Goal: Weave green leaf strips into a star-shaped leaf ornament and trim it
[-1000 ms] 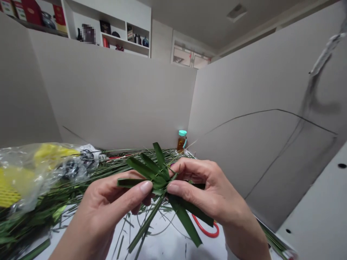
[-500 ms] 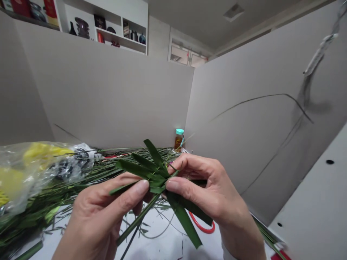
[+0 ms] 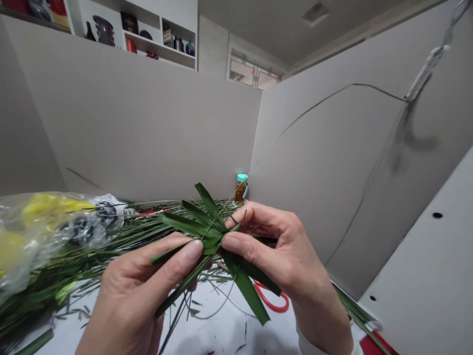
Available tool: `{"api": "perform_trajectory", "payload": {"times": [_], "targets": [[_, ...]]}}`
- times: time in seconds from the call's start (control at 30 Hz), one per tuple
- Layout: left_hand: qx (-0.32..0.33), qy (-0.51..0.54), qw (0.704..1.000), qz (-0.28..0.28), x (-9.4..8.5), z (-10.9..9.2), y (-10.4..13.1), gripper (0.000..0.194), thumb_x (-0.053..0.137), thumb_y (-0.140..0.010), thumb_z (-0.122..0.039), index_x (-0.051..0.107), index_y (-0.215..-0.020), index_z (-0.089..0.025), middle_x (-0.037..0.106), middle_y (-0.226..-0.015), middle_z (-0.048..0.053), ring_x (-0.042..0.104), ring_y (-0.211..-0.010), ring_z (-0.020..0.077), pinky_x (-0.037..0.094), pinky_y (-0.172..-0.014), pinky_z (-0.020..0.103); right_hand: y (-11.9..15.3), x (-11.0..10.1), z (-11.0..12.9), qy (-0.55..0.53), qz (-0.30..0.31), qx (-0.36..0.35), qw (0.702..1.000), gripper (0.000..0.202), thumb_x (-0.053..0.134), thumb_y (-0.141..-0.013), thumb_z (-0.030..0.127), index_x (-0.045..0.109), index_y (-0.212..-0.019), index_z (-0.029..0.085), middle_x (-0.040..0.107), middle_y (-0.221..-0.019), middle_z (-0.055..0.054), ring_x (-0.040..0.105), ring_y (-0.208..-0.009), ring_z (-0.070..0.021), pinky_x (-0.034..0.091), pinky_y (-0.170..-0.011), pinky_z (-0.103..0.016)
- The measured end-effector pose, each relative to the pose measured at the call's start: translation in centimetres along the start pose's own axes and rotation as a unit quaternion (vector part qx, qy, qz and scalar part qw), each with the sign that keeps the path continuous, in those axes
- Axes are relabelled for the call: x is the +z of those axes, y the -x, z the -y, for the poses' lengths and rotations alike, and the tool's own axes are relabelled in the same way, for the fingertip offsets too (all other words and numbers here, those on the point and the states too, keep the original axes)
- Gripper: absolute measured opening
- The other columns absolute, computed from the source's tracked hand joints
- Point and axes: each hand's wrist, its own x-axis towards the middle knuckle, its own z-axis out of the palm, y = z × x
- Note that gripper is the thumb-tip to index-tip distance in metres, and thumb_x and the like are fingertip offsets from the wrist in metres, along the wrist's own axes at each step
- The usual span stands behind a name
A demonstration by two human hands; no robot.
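Note:
A woven bundle of green leaf strips [image 3: 212,236] is held up in front of me, its flat strips fanning out to the upper left and the lower right. My left hand [image 3: 148,281] pinches its left side between thumb and fingers. On the other side, my right hand [image 3: 273,251] grips the centre with the thumb on top and the index finger bent behind. Thin strips hang down from the middle. The fingertips under the weave are mostly hidden.
Long green leaves [image 3: 121,241] lie piled at the left, beside a clear and yellow plastic bag [image 3: 48,222]. Red scissor handles [image 3: 273,301] rest on the white table [image 3: 221,335] among scraps. A bottle with a turquoise lid [image 3: 241,190] stands at the corner of the partitions.
The view has shifted slightly, and the weave has tilted a little between my hands. The thin strand by the right partition has swung up. Both hands keep their hold.

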Motion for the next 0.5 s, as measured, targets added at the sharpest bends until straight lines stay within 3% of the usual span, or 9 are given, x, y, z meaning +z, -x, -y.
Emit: {"api": "perform_trajectory", "payload": {"times": [0.2,0.33,0.43,0.5], "targets": [[0.013,-0.035,0.999,0.011,-0.9,0.5,0.0,0.019,0.083,-0.064,-0.047,0.082,-0.076,-0.033,0.079,-0.067,0.007,0.073,-0.083,0.0389,0.058,-0.063,0.047,-0.5,-0.7,0.0,0.011,0.055,0.028,0.998,0.017,0.084,-0.080,0.030,0.070,-0.080,0.019,0.069,-0.078,0.003,0.060,-0.071,-0.0107,0.048,-0.068,-0.022],[0.041,-0.067,0.997,-0.016,-1.7,0.7,-0.2,0.019,0.083,-0.069,-0.046,0.073,-0.058,-0.034,0.070,-0.061,0.003,0.065,-0.070,0.0289,0.052,-0.062,0.039,-0.5,-1.7,0.2,0.031,0.085,0.011,0.996,0.016,0.078,-0.087,0.035,0.075,-0.089,0.020,0.073,-0.086,0.000,0.064,-0.079,-0.0122,0.050,-0.073,-0.024],[0.037,-0.065,0.997,-0.017,-2.1,0.7,-0.2,0.029,0.083,-0.073,-0.045,0.067,-0.052,-0.032,0.062,-0.060,0.000,0.057,-0.065,0.0222,0.048,-0.063,0.034,-0.3,-2.5,0.3,0.022,0.074,0.004,0.997,0.020,0.076,-0.089,0.039,0.076,-0.093,0.020,0.075,-0.089,-0.001,0.066,-0.081,-0.0135,0.051,-0.075,-0.025],[0.020,-0.047,0.999,0.001,-2.2,0.7,-0.1,0.026,0.082,-0.074,-0.045,0.069,-0.056,-0.033,0.064,-0.064,0.000,0.057,-0.066,0.0228,0.049,-0.064,0.034,-0.1,-3.1,0.4,0.018,0.056,-0.002,0.998,0.023,0.074,-0.090,0.042,0.078,-0.094,0.020,0.076,-0.087,-0.003,0.068,-0.082,-0.0145,0.053,-0.075,-0.026]]}}
